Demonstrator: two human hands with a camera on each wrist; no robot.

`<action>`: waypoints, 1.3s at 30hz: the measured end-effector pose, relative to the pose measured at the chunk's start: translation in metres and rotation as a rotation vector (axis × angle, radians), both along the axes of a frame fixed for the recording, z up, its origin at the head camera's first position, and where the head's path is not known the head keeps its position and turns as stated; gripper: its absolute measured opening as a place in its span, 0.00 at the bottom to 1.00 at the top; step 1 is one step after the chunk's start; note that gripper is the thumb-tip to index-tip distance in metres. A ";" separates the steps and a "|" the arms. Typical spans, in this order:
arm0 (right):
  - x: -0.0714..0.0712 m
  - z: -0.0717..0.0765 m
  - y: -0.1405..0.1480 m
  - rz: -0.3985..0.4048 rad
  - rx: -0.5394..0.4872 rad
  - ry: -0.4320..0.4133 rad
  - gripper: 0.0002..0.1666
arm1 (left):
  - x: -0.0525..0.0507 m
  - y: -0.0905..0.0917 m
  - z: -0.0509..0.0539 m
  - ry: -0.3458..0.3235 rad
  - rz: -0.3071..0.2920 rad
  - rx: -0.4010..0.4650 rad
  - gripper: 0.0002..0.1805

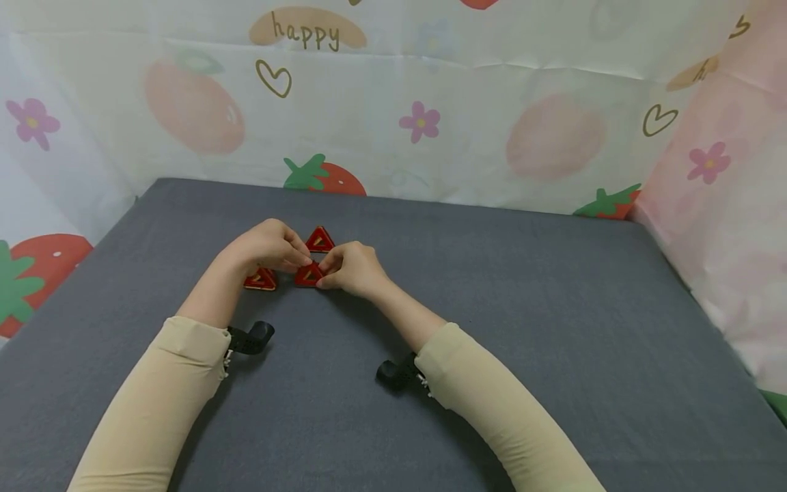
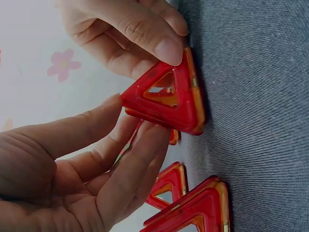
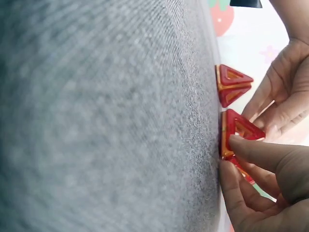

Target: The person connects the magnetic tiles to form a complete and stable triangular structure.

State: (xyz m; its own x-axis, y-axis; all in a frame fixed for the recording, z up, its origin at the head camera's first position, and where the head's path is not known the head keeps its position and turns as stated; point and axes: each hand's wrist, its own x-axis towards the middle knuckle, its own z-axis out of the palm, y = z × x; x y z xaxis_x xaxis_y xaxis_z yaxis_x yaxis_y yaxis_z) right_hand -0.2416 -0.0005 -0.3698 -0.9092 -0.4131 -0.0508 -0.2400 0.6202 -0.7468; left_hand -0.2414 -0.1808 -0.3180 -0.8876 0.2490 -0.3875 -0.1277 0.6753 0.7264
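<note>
Red-and-orange triangular magnetic tiles are joined into small pyramids standing on the cloth. Both hands hold the nearest middle magnetic tile pyramid (image 1: pixel 309 276), whose windowed face (image 2: pixel 179 108) shows clearly in the left wrist view. My left hand (image 1: pixel 277 247) pinches its upper point between thumb and fingers. At its right lower corner, my right hand (image 1: pixel 355 269) grips with the thumb on the front face and fingers around the side. Another tile pyramid (image 1: pixel 261 280) stands to the left, partly hidden by the left hand. A third red tile piece (image 1: pixel 320 239) stands just behind.
A grey cloth (image 1: pixel 492 342) covers the table. Behind it hangs a white curtain (image 1: pixel 381 89) printed with strawberries and flowers, and a pinkish one (image 1: pixel 732 205) hangs at the right. Black camera mounts (image 1: pixel 252 338) sit on both wrists.
</note>
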 end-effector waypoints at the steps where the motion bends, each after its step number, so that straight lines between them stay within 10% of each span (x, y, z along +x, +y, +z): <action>1: 0.000 0.000 0.000 0.000 0.002 -0.003 0.11 | 0.000 0.000 0.000 0.002 0.002 0.001 0.19; 25: -0.002 0.001 0.003 0.053 -0.009 -0.024 0.14 | 0.001 -0.002 -0.001 0.034 -0.004 0.000 0.20; 39: 0.015 0.024 0.099 0.002 0.101 0.056 0.31 | 0.050 0.045 -0.009 0.738 0.049 0.004 0.25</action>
State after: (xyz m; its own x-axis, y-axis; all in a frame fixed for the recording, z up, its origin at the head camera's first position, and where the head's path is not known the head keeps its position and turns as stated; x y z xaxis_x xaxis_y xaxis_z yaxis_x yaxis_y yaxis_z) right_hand -0.2267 0.0982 -0.3457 -0.9112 -0.4099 -0.0413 -0.2806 0.6910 -0.6662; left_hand -0.1918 -0.1354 -0.3268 -0.9270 0.2025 0.3157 0.3653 0.6785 0.6374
